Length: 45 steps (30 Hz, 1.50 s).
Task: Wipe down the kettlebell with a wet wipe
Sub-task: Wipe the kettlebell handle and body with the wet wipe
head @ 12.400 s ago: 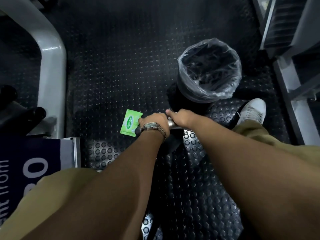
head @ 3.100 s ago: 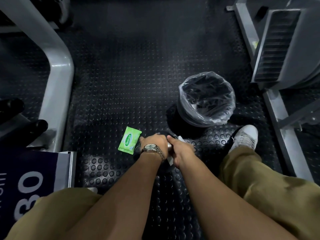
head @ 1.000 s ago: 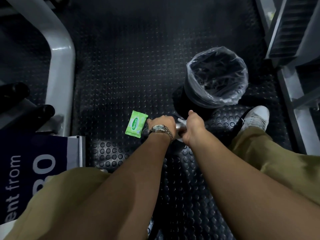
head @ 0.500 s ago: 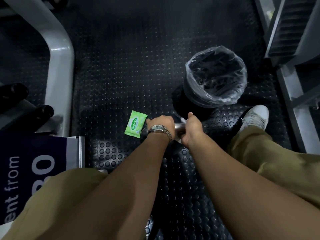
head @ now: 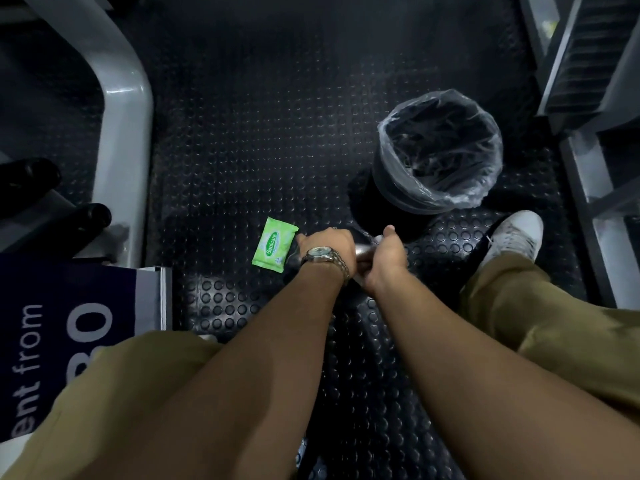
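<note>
A dark kettlebell stands on the studded rubber floor, almost wholly hidden under my hands; only a bit of its silver handle shows between them. My left hand, with a metal watch on the wrist, grips the handle's left end. My right hand grips the handle's right part with a white wet wipe bunched under its fingers, thumb pointing up. The green wet wipe pack lies flat on the floor just left of my left hand.
A black bin lined with clear plastic stands just beyond the kettlebell to the right. My white shoe is at the right. A grey machine frame runs along the left, another machine at the far right, a dark printed mat at the lower left.
Over the last second my right hand shifted slightly along the handle with the wipe. My left hand kept its grip. The view barely moved.
</note>
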Each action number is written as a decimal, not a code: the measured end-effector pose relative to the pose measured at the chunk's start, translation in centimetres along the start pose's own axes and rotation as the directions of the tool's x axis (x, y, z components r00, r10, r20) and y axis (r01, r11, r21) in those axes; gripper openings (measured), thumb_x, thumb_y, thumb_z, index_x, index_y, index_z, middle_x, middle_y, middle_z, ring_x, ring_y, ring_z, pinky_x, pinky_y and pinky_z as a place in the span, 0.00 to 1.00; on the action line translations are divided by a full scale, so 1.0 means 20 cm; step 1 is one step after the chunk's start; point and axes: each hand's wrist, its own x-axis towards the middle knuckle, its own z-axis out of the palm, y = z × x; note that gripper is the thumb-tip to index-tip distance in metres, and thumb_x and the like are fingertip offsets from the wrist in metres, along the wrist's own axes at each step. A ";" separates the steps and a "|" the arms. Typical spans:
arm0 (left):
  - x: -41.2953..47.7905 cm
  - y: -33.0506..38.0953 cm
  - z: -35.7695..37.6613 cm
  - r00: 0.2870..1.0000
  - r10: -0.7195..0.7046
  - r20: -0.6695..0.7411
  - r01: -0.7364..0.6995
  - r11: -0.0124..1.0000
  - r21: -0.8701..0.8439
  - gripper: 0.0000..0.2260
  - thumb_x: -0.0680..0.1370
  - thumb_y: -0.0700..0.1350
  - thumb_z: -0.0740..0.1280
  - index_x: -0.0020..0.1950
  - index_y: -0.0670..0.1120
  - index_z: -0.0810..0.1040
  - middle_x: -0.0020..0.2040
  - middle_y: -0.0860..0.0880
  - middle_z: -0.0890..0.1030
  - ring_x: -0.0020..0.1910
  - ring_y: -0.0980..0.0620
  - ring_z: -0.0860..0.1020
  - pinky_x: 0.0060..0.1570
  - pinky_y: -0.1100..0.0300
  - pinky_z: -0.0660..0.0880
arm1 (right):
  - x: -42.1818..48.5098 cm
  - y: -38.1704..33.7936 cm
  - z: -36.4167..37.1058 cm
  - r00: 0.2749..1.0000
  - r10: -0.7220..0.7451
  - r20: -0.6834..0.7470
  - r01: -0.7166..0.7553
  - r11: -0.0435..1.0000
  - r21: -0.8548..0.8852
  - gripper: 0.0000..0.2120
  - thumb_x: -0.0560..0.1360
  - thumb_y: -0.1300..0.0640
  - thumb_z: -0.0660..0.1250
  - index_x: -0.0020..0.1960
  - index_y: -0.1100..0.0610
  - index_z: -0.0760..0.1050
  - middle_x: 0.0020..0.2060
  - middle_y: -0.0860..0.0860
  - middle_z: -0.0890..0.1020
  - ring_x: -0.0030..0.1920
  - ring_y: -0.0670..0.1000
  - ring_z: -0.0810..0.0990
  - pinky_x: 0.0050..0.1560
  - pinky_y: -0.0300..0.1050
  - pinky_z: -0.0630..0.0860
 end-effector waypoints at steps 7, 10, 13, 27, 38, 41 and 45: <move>0.00 0.00 -0.03 1.000 -0.006 0.028 0.007 1.000 -0.020 0.12 0.77 0.44 0.65 0.59 0.49 0.81 0.58 0.47 0.84 0.58 0.42 0.82 0.70 0.38 0.65 | -0.02 0.02 0.06 0.998 -0.003 -0.061 0.011 0.992 0.126 0.24 0.79 0.37 0.63 0.59 0.58 0.76 0.53 0.53 0.84 0.53 0.59 0.84 0.57 0.61 0.82; -0.01 0.00 -0.02 1.000 -0.002 0.021 0.003 1.000 -0.012 0.12 0.75 0.44 0.67 0.58 0.50 0.81 0.56 0.48 0.84 0.56 0.43 0.82 0.69 0.39 0.66 | -0.03 0.02 0.04 1.000 -0.001 -0.022 0.004 0.991 0.131 0.23 0.80 0.36 0.62 0.56 0.55 0.79 0.53 0.53 0.84 0.51 0.59 0.84 0.58 0.61 0.81; -0.02 0.00 -0.02 1.000 0.010 0.016 -0.010 1.000 0.001 0.15 0.74 0.44 0.69 0.60 0.50 0.80 0.56 0.48 0.83 0.57 0.43 0.81 0.69 0.38 0.65 | -0.01 -0.01 0.01 0.998 0.061 0.021 -0.064 0.988 0.141 0.20 0.81 0.36 0.60 0.51 0.54 0.77 0.50 0.55 0.82 0.47 0.58 0.82 0.55 0.59 0.81; -0.04 -0.01 -0.04 1.000 0.023 0.004 -0.023 1.000 0.008 0.14 0.75 0.43 0.68 0.60 0.48 0.79 0.57 0.46 0.83 0.57 0.41 0.81 0.69 0.39 0.66 | 0.00 -0.04 -0.02 0.999 0.024 0.034 -0.021 0.996 -0.090 0.24 0.81 0.34 0.57 0.56 0.55 0.77 0.54 0.57 0.82 0.53 0.60 0.83 0.54 0.60 0.81; -0.02 -0.01 -0.01 1.000 0.019 -0.008 -0.019 1.000 0.003 0.13 0.73 0.43 0.68 0.57 0.49 0.80 0.56 0.47 0.83 0.56 0.42 0.82 0.67 0.39 0.67 | -0.02 -0.03 0.01 0.999 0.045 0.019 -0.045 0.999 0.023 0.23 0.80 0.36 0.61 0.55 0.56 0.79 0.53 0.54 0.84 0.51 0.58 0.84 0.56 0.61 0.82; -0.02 -0.01 -0.01 1.000 0.030 -0.006 -0.030 1.000 0.004 0.13 0.74 0.43 0.66 0.58 0.49 0.80 0.57 0.47 0.83 0.57 0.41 0.82 0.68 0.38 0.66 | -0.04 -0.06 0.02 0.997 0.067 -0.026 -0.066 0.998 0.023 0.23 0.79 0.37 0.64 0.59 0.56 0.77 0.53 0.54 0.84 0.48 0.58 0.84 0.47 0.57 0.82; 0.01 -0.01 -0.04 0.997 0.011 0.073 -0.009 0.999 -0.033 0.13 0.81 0.50 0.62 0.61 0.51 0.81 0.60 0.47 0.82 0.59 0.42 0.81 0.69 0.38 0.64 | -0.06 0.00 0.08 0.995 0.012 -0.101 -0.007 0.999 0.047 0.15 0.81 0.46 0.66 0.47 0.58 0.76 0.46 0.55 0.84 0.42 0.56 0.84 0.50 0.56 0.83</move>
